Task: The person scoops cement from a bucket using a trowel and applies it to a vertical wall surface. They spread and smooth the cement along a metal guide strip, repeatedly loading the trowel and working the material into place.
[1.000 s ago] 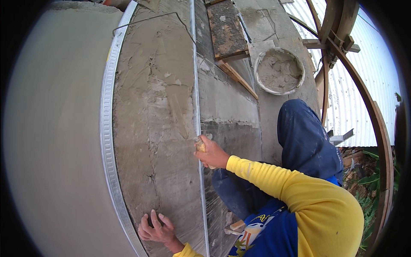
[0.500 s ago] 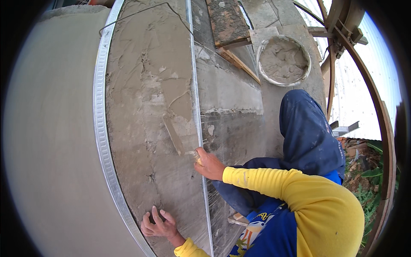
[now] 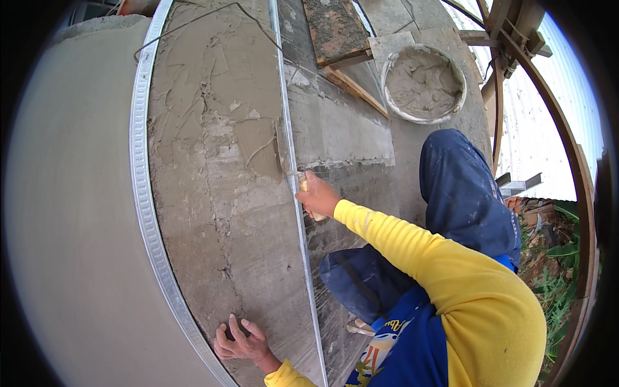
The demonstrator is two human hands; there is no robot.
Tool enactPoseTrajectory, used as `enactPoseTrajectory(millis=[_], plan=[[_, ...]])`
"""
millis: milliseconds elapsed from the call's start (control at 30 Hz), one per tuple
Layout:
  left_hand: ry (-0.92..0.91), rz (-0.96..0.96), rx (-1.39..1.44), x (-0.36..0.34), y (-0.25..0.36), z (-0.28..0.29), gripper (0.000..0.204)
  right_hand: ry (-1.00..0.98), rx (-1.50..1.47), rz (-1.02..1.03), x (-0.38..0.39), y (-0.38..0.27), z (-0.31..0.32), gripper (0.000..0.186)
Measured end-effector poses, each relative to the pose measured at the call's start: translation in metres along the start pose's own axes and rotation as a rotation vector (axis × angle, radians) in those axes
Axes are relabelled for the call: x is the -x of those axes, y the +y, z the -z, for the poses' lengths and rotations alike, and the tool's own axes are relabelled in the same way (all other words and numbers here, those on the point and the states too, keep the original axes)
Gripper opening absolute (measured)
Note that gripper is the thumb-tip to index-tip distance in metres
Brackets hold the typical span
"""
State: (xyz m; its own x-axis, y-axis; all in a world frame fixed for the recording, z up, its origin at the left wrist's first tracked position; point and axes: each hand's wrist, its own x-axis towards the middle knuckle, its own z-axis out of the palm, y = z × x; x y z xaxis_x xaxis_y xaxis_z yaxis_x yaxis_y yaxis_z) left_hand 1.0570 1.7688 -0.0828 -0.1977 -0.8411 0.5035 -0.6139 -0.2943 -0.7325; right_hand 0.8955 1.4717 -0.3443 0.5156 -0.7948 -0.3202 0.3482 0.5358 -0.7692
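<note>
My right hand [image 3: 320, 195] is closed around the wooden handle of a trowel [image 3: 302, 183]. The trowel's narrow blade appears almost edge-on, beside the thin metal strip [image 3: 289, 143] on the right of the mortar-coated surface [image 3: 255, 226]. Fresh wet mortar lies thick at the far end of that surface; the nearer part is thinner and rougher. My left hand [image 3: 244, 342] rests on the near part of the surface, fingers apart and bent, holding nothing. It lies close to the wider perforated metal strip [image 3: 158, 248] on the left.
A round bucket of wet mortar [image 3: 424, 85] stands at the far right. Near it are a rough board [image 3: 335, 31] and a wooden batten [image 3: 356, 91]. A bent wire [image 3: 193, 22] crosses the far end. Smooth grey plaster [image 3: 77, 193] fills the left; wooden posts [image 3: 574, 161] rise at right.
My right hand has moved farther away with the trowel, whose blade has shifted from mid-surface to beside the right metal strip. My left hand has stayed in place. The view has shifted slightly.
</note>
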Motion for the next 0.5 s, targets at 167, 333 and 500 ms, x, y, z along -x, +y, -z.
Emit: enactPoseTrajectory(millis=[167, 333, 500], plan=[[0.004, 0.002, -0.015, 0.003, -0.001, 0.001, 0.027, -0.044, 0.420, 0.112, 0.059, 0.014, -0.029, 0.045], [-0.023, 0.005, -0.010, 0.005, -0.003, 0.001, 0.026, -0.015, 0.363, 0.354, 0.092, 0.044, -0.006, 0.043], [0.011, -0.004, 0.005, -0.004, 0.000, -0.002, 0.025, -0.049, 0.026, -0.010, 0.026, -0.004, 0.041, 0.043]])
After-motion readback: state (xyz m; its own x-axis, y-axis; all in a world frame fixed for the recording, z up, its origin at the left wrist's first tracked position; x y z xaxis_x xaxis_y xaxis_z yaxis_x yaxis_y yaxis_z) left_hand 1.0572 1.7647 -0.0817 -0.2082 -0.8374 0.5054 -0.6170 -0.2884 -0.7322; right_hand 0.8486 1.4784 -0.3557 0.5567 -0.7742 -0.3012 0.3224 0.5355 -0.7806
